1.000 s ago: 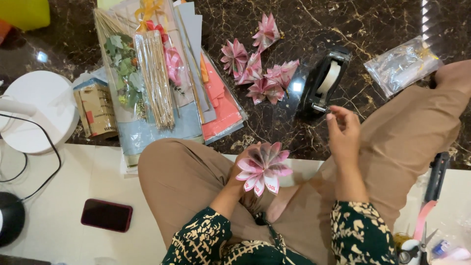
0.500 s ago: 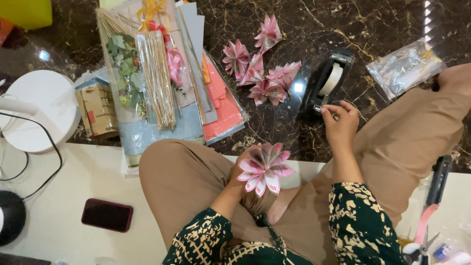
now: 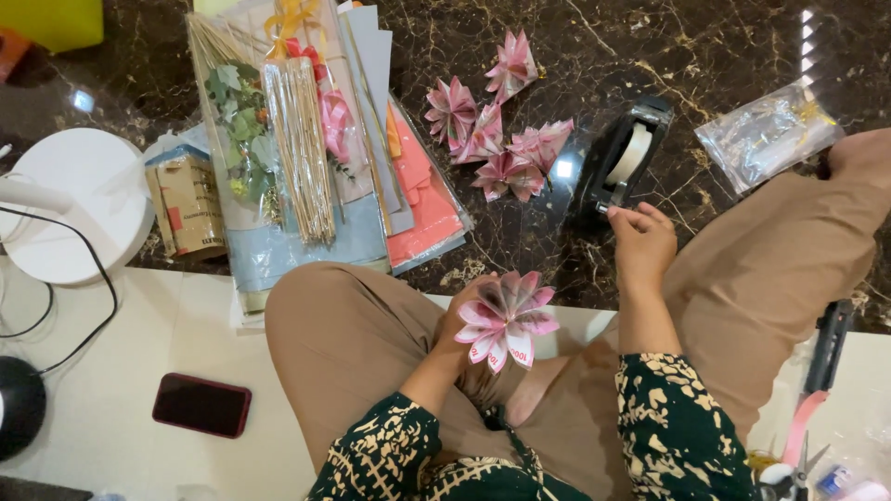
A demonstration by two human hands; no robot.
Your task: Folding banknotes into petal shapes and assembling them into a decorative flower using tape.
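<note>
So, folded paper flower in one hand, tape pull with the other.

Head view: the left hand [image 3: 457,327] has its fingers closed around the back of the flower [image 3: 507,318], held over the lap between the knees. It's a round rosette of pink and white folded petals, pleats fanning out from the centre, tips pale. The right hand [image 3: 640,243] is up at the black tape dispenser [image 3: 620,158], fingertips pinched together right at its edge. More pink flowers [image 3: 497,139] lie loose on the dark marble floor [image 3: 650,46] just beyond.
</note>
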